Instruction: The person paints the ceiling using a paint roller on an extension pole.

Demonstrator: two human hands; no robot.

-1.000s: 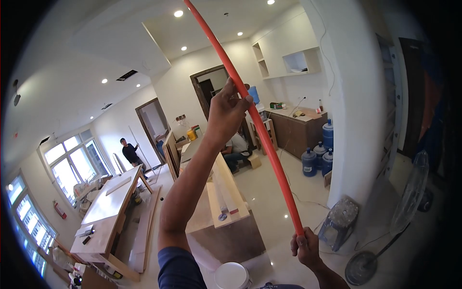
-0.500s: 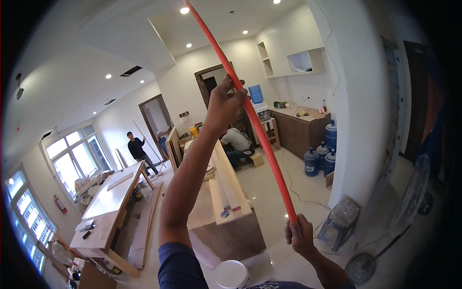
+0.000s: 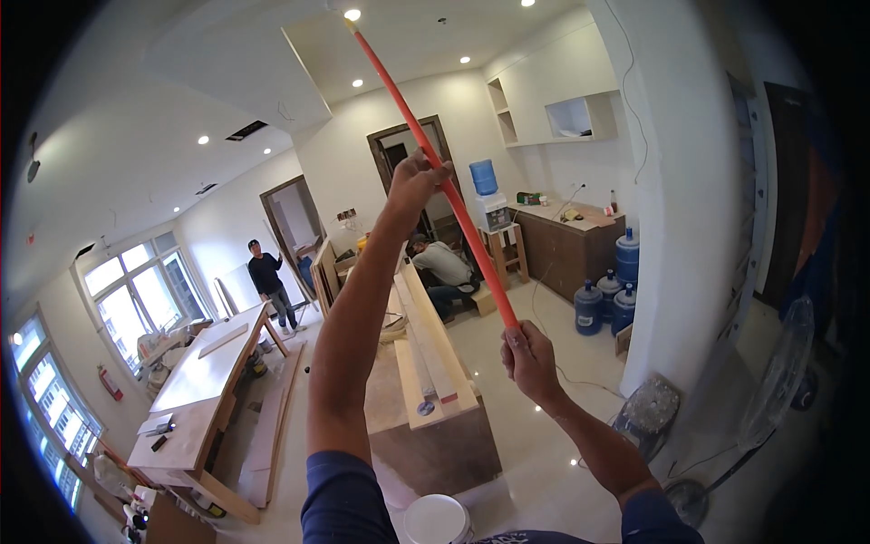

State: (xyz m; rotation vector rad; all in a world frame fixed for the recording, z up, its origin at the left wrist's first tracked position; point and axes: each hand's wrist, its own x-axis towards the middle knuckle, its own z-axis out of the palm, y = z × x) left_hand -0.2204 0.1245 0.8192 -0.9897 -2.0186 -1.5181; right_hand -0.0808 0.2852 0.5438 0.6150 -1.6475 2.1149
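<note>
Pole [image 3: 471, 234] in hands [image 3: 532, 363], jug [image 3: 484, 177] atop dispenser [image 3: 494, 213]

Reno site, kitchenette (w/ cabs [image 3: 565, 122]), workbench [image 3: 195, 370]

Lit by daylight from the windows [image 3: 145, 304] at left, washed out to white in places, and by small round ceiling lights [image 3: 352, 14], with glare on the white tabletop [image 3: 204, 367] and glints on the glossy floor [image 3: 521, 435]. Dimmer at far right, beyond the pale column [image 3: 675, 227]. Bowed by wide-angle distortion, dark around the edges, softer there, fairly sharp centrally.
</note>
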